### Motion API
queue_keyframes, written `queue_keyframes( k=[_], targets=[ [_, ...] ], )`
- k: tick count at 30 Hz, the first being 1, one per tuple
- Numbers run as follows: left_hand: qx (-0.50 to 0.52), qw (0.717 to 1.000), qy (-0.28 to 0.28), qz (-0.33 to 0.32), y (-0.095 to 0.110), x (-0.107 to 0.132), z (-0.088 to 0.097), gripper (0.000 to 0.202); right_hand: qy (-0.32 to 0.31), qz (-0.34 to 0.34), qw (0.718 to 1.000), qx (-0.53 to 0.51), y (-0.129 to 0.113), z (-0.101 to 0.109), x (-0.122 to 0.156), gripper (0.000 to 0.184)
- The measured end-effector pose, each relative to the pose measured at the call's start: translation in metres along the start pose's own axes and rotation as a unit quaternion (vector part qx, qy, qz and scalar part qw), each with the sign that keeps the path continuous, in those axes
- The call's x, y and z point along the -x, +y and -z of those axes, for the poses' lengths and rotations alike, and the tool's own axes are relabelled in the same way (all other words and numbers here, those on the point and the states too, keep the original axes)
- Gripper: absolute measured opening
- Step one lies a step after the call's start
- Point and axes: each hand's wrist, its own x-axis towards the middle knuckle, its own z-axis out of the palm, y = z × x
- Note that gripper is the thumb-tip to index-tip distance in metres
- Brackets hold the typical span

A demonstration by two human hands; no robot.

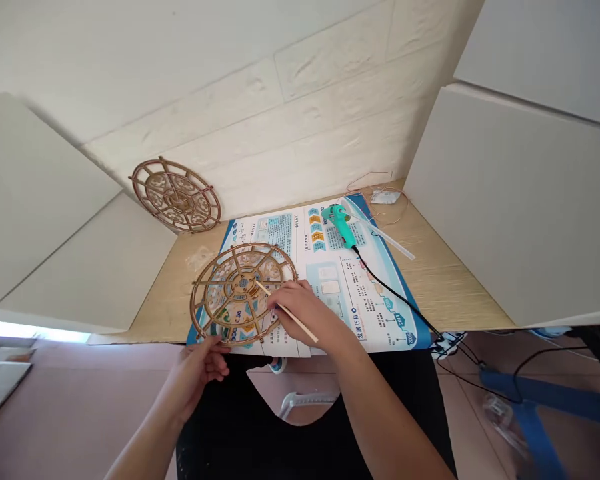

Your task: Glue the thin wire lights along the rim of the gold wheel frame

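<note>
A round, gold-brown openwork frame (243,283) with spokes and a ringed centre lies on a printed poster (325,300). My right hand (303,307) is closed around a thin pale wooden stick (297,322), held like a pen, its tip at the frame's central ring. At the near left edge of the frame, my left hand (203,370) has its thumb and fingers at the rim, holding it. A second round openwork frame (176,195) of similar look leans against the wall behind, on the left.
A turquoise glue gun (344,227) lies on the poster, its black cord (393,290) running to a power strip (447,343). Beside it are a translucent glue stick (400,245) and coiled thin wire (387,210). White panels (520,200) border both sides of the wooden table (445,287).
</note>
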Motion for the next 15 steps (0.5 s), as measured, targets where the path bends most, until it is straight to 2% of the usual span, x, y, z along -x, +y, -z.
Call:
queue_keyframes(
  k=[4, 8, 12, 15],
  targets=[
    [-0.079, 0.996, 0.034, -0.014, 0.031, -0.014, -0.001, 0.039, 0.019, -0.001, 1.0, -0.002, 0.004, -0.001, -0.002, 0.021],
    [-0.166, 0.981, 0.069, -0.069, 0.051, -0.019, -0.002, 0.04, 0.037, -0.002, 0.999, 0.001, 0.01, -0.008, -0.002, 0.029],
    [-0.246, 0.943, 0.117, -0.193, 0.055, -0.005, -0.006, 0.029, 0.068, -0.008, 0.998, 0.011, 0.009, -0.006, -0.003, 0.034],
    [-0.264, 0.9, 0.101, -0.331, 0.05, 0.002, -0.027, 0.019, 0.095, -0.028, 0.995, 0.03, 0.007, -0.003, -0.004, 0.036]
  ],
)
